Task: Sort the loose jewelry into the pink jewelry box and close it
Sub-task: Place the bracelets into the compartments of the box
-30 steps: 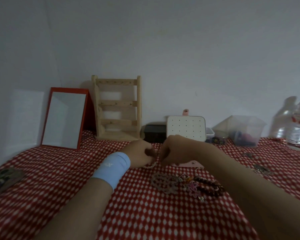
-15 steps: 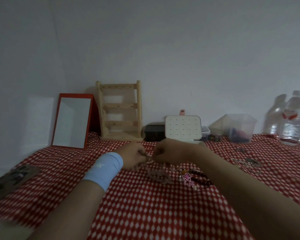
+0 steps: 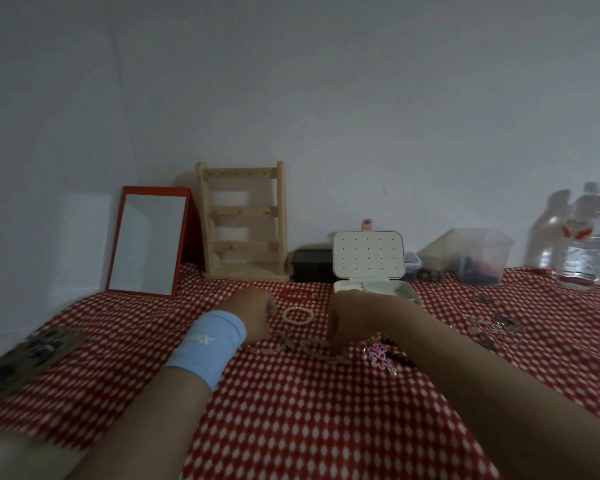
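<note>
The pink jewelry box stands open at the back, its white dotted lid (image 3: 368, 256) upright and its base (image 3: 400, 287) partly behind my right hand. A pearl bracelet (image 3: 298, 315) lies on the cloth between my hands, touching neither. My left hand (image 3: 253, 311), with a blue wristband, is curled into a fist with its fingers hidden. My right hand (image 3: 349, 318) is curled too, fingertips down on a pale filigree ornament (image 3: 309, 348) that lies blurred between both hands. A pink flower charm (image 3: 380, 355) and dark beads lie just right of it.
A red-framed mirror (image 3: 149, 244), a wooden earring rack (image 3: 243, 220) and a black box (image 3: 310, 265) line the back wall. A clear tub (image 3: 478, 258) and water bottles (image 3: 589, 237) stand at the right. More loose jewelry (image 3: 492, 323) lies on the checked cloth (image 3: 291, 410).
My hands held the pearl bracelet together between them. Now they have moved apart, and the bracelet lies free on the cloth between them.
</note>
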Demonstrator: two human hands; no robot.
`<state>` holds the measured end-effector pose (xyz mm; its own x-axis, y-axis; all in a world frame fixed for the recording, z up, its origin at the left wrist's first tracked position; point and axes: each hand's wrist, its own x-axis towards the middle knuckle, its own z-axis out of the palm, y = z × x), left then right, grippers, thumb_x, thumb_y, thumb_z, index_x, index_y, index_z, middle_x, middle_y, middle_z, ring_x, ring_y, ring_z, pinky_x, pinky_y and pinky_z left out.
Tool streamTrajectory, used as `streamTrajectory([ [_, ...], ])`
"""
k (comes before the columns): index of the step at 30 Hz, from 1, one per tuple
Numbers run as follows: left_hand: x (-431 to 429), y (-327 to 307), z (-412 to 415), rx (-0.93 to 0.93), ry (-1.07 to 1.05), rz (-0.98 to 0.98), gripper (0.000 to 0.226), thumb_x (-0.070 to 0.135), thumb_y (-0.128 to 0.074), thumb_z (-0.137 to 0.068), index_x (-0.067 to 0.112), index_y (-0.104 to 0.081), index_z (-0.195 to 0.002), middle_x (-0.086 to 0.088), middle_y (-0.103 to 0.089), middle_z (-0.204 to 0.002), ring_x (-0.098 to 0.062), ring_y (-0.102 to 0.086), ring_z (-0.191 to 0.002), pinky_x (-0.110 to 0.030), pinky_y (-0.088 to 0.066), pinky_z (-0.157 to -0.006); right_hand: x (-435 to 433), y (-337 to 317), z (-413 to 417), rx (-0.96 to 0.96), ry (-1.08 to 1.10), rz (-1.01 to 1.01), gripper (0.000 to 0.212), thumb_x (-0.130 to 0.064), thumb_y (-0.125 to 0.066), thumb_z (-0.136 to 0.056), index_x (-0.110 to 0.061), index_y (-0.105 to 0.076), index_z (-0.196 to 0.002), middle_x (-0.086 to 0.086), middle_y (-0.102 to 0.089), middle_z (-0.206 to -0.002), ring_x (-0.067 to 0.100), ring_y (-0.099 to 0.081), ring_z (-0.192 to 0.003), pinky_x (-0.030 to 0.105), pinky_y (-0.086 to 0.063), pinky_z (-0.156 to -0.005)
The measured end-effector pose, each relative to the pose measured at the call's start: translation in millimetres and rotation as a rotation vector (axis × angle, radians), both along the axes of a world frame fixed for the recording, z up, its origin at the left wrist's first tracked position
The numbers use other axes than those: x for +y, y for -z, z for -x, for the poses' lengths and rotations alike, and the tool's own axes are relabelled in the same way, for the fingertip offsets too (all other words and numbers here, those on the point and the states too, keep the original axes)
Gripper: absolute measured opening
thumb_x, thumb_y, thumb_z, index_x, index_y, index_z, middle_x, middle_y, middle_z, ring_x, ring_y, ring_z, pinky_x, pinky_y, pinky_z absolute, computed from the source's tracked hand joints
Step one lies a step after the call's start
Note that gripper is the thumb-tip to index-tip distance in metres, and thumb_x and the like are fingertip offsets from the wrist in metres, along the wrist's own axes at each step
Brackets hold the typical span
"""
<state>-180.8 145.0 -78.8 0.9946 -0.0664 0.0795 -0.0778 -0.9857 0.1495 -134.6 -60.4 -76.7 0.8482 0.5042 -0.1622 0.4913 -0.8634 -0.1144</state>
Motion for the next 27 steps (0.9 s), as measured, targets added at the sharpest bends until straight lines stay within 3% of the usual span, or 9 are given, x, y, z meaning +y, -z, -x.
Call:
streamTrajectory([
  [4, -29, -6, 1, 0.006, 0.202, 0.201, 0.015, 0.022, -0.061, -0.090, 0.022, -0.072, -0.101, 0.005, -0.068, -0.105, -0.014, -0.062, -0.096, -0.028, -0.049, -0.090, -1, 0, -3, 0.035, 0.000, -0.094, 0.016, -0.029, -0.071, -0.088, -0.016, -0.074, -0.096, 0.002, -0.075, -0.092, 0.015, -0.071, -0.080, 0.034, -0.061, -0.082],
  [8, -39, 1, 0, 0.057, 0.245, 0.149, 0.008, 0.023, -0.063, -0.088, 0.018, -0.068, -0.083, 0.003, -0.068, -0.089, -0.016, -0.061, -0.083, -0.027, -0.048, -0.077, -3, -7, -2, 0.057, 0.020, -0.238, 0.017, -0.021, -0.065, -0.094, -0.010, -0.076, -0.099, 0.004, -0.076, -0.085, 0.019, -0.075, -0.072, 0.027, -0.062, -0.066],
  [10, -38, 6, -1, 0.032, 0.233, 0.112, 0.009, 0.018, -0.064, -0.089, 0.016, -0.070, -0.083, 0.004, -0.068, -0.088, -0.014, -0.059, -0.082, -0.022, -0.044, -0.075, -7, -7, -1, 0.064, 0.008, -0.266, 0.017, -0.024, -0.069, -0.092, -0.012, -0.078, -0.102, 0.001, -0.077, -0.089, 0.016, -0.075, -0.072, 0.025, -0.061, -0.068],
  [14, -37, 11, -7, -0.051, 0.186, 0.130, 0.022, 0.011, -0.065, -0.089, 0.020, -0.075, -0.106, 0.004, -0.070, -0.111, -0.013, -0.064, -0.099, -0.019, -0.046, -0.089, -35, -20, 0, 0.002, 0.036, -0.364, 0.009, -0.021, -0.073, -0.090, -0.019, -0.079, -0.097, -0.008, -0.075, -0.090, 0.007, -0.069, -0.060, 0.024, -0.059, -0.071],
  [19, -74, 2, -14, -0.116, 0.277, 0.140, 0.028, 0.011, -0.059, -0.089, 0.024, -0.072, -0.109, 0.005, -0.070, -0.112, -0.011, -0.063, -0.098, -0.026, -0.051, -0.091, -84, -30, 1, 0.004, 0.138, -0.249, 0.012, -0.015, -0.076, -0.086, -0.021, -0.080, -0.095, -0.003, -0.075, -0.097, 0.017, -0.075, -0.074, 0.030, -0.063, -0.078],
  [21, -101, -3, -13, -0.116, 0.351, 0.188, 0.026, 0.013, -0.057, -0.091, 0.022, -0.073, -0.108, 0.004, -0.069, -0.111, -0.014, -0.063, -0.099, -0.027, -0.050, -0.091, -99, -28, 5, -0.016, 0.157, -0.164, 0.014, -0.020, -0.076, -0.086, -0.022, -0.080, -0.099, -0.002, -0.076, -0.100, 0.014, -0.072, -0.076, 0.026, -0.061, -0.079],
  [24, -135, -4, -14, -0.069, 0.429, 0.174, 0.022, 0.013, -0.055, -0.091, 0.017, -0.075, -0.100, -0.003, -0.070, -0.103, -0.020, -0.062, -0.093, -0.030, -0.050, -0.085, -113, -21, 10, 0.022, 0.192, -0.062, 0.023, -0.026, -0.077, -0.086, -0.017, -0.077, -0.107, -0.001, -0.074, -0.098, 0.011, -0.070, -0.080, 0.024, -0.060, -0.077],
  [27, -152, 4, -17, 0.025, 0.438, 0.107, 0.017, 0.020, -0.061, -0.091, 0.014, -0.075, -0.099, -0.005, -0.069, -0.097, -0.021, -0.062, -0.087, -0.024, -0.045, -0.075, -120, -8, 10, -0.004, 0.217, -0.061, 0.034, -0.032, -0.078, -0.084, -0.012, -0.073, -0.110, -0.001, -0.073, -0.092, 0.012, -0.072, -0.082, 0.028, -0.061, -0.080],
])
